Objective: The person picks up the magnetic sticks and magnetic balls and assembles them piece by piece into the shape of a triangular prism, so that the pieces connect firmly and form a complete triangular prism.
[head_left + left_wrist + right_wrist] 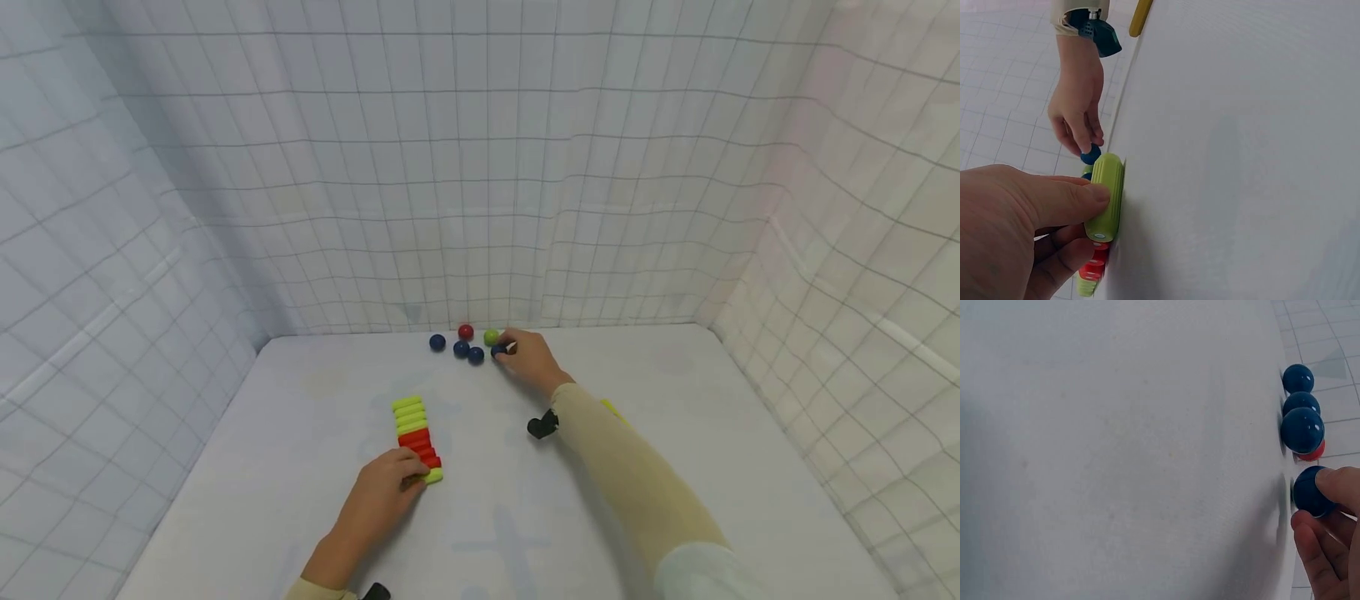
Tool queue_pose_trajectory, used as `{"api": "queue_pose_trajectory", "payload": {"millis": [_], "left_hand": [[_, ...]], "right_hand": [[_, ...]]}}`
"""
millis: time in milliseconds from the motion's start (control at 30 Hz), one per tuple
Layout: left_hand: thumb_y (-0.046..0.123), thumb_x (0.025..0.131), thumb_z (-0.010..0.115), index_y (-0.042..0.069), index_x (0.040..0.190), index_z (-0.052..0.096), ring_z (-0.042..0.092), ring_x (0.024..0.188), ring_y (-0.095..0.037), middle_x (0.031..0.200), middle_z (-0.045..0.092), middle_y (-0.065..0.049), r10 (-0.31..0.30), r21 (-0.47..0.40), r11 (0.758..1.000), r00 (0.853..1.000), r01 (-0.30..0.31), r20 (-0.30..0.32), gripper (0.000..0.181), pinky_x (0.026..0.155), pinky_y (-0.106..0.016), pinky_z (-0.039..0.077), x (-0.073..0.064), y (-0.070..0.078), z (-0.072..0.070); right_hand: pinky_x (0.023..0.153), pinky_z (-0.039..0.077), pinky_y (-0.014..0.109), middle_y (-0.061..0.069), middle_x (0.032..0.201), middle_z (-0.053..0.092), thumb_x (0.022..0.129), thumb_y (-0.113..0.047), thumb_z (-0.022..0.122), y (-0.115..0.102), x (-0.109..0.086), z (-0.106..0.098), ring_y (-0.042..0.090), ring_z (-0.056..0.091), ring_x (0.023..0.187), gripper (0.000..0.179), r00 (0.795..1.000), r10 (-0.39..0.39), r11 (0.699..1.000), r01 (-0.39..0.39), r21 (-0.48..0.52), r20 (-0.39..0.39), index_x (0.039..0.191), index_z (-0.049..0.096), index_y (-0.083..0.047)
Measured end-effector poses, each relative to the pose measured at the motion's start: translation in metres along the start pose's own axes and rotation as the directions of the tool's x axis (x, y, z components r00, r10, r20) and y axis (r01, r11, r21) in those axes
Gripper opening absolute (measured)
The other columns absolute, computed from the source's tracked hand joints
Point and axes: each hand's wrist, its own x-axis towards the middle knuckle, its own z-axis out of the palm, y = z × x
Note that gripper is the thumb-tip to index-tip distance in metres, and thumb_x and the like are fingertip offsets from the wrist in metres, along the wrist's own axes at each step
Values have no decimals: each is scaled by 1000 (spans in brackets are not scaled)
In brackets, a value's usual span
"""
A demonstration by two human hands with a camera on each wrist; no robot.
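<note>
Head view: both hands work over a white counter, with a gridded white sheet beyond them.
Left hand: partly closed, thumb and fingers pinching the near green stick.
Near green stick: between thumb and fingers, at the near end of a row.
Red sticks: side by side, just beyond the left hand's fingertips.
Far green sticks: past the red ones, farther ahead of the left hand.
Right hand: nearly closed, thumb and fingers pinching a blue ball; whether that ball touches the counter, I cannot tell.
Green ball: just beyond the right hand's fingertips.
Other blue balls: three, left of the right hand.
Red ball: left of the right hand, behind the blue ones.
Yellow piece: right of and nearer than the right hand, partly hidden by the sleeve.
</note>
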Motion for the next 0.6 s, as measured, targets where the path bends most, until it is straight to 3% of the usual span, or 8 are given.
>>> {"api": "queue_pose_trajectory", "payload": {"millis": [333,600], "left_hand": [[2,81,95,14,94,82,66,92,-14,96,68,9,8,-1,1000,1000,-8,-16,22,88,-40,60,0,3,0],[3,80,95,14,93,82,64,93,-15,97,67,8,19,42,999,1000,-18,-20,22,88,-40,61,-3,6,-1]], "right_hand": [[79,58,35,1,109,76,99,-18,82,-18,-25,-20,16,69,93,25,998,-48,999,48,7,-32,123,77,-10],[79,57,36,-1,102,75,98,-16,82,-32,-61,-32,15,68,91,25,995,-88,995,90,31,-49,122,76,-11]]}}
